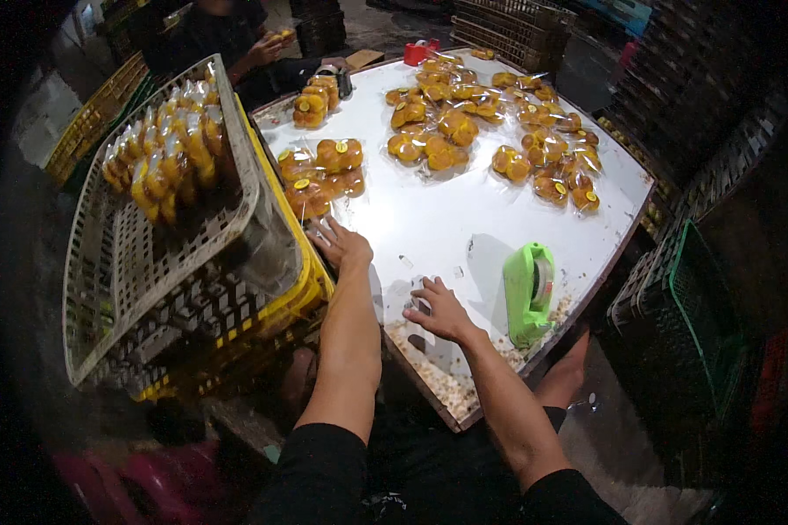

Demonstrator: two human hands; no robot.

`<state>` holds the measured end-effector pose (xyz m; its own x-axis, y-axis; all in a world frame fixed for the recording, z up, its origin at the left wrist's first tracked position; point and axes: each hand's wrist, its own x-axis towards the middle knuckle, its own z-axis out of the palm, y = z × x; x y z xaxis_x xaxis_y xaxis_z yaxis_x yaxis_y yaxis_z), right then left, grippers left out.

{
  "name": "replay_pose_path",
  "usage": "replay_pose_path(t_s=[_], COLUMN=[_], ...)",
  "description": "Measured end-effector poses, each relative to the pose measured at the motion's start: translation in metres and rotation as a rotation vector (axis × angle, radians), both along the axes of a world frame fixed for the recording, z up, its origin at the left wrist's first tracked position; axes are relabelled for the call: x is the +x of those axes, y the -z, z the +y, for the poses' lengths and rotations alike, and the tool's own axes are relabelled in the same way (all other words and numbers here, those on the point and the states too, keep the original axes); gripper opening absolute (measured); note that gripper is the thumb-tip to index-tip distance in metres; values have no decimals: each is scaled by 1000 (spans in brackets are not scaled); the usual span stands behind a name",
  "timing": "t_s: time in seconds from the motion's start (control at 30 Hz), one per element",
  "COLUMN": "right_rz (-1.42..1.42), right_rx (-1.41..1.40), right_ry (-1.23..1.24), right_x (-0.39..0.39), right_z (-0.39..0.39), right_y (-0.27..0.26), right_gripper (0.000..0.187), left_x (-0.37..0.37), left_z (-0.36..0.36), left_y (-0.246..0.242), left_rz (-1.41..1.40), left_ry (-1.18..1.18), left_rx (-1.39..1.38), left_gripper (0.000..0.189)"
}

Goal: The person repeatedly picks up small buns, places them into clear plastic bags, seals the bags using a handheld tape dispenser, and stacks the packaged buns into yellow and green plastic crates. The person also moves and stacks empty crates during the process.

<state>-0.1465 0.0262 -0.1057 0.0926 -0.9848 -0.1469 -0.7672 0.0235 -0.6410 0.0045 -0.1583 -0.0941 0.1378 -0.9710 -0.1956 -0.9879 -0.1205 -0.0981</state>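
My left hand (343, 244) is at the left edge of the white tabletop (427, 226), fingers spread, just below a group of clear-bagged bread rolls (310, 198) with round yellow stickers. Whether its fingertips touch the nearest bag is unclear. Over the near part of the table is my right hand (441, 310), its fingers apart and nothing in them. A green tape dispenser (528, 295) with a roll of tape stands to its right. Many more bagged rolls (458, 126) lie across the far middle, and another cluster (551, 161) is at the right.
At my left, a grey plastic crate (236, 230) with bagged rolls (171, 147) rests on a yellow crate (315, 275). Across the table sits a person (262, 52) holding something yellowish-brown, near a red tape dispenser (419, 52). Crumbs (433, 374) lie at the near corner. A green-rimmed crate (696, 321) stands right.
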Motion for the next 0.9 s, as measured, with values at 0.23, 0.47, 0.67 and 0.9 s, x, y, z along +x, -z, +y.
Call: replay_pose_path(t_s=[0.23, 0.47, 0.67, 0.9], right_rz=[-434, -616, -167, -918], right_rx=[69, -72, -735, -545], right_ry=[131, 335, 520, 448], right_x=[0, -11, 0, -10], right_z=[66, 85, 68, 54], right_y=[-23, -26, -48, -127], right_gripper=[63, 73, 85, 82], left_x=[27, 6, -18, -39], left_z=[-17, 17, 114, 129], left_y=[-4, -71, -164, -134], left_rz=[-556, -206, 1250, 1775], left_ry=[128, 425, 519, 223], left_rx=[164, 168, 416, 45], left_gripper=[61, 42, 47, 49])
